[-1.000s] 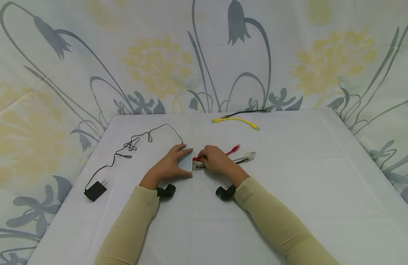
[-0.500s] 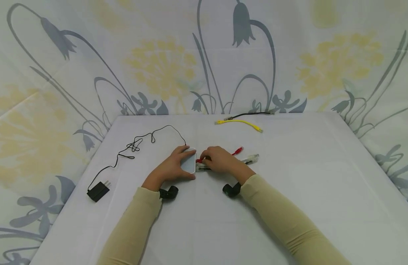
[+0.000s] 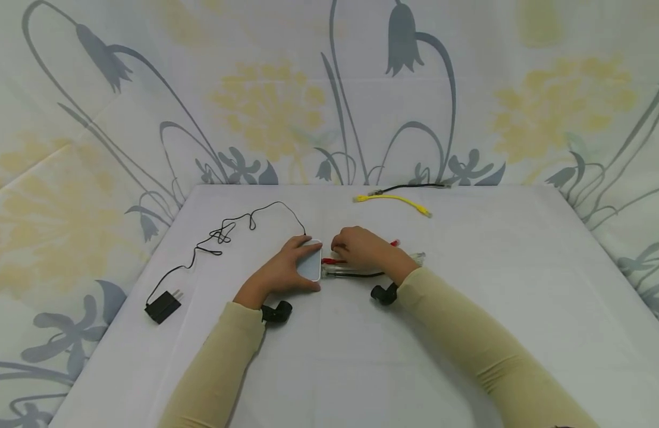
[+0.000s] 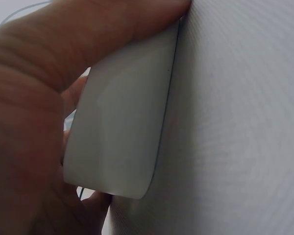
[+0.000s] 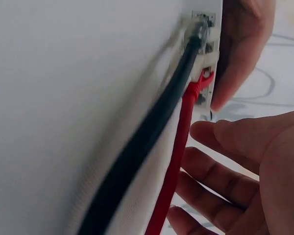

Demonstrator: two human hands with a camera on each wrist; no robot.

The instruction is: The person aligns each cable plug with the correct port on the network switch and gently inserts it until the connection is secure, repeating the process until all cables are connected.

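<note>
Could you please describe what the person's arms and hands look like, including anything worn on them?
Both arms wear long, close-fitting beige sleeves down to the wrists. The left hand and right hand are bare, with no gloves or rings visible. A small black camera sits under the left wrist and another camera under the right wrist.

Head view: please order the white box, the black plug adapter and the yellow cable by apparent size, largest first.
1. yellow cable, the longest.
2. and 3. white box and black plug adapter: they look alike, and the left hand partly covers the box.
</note>
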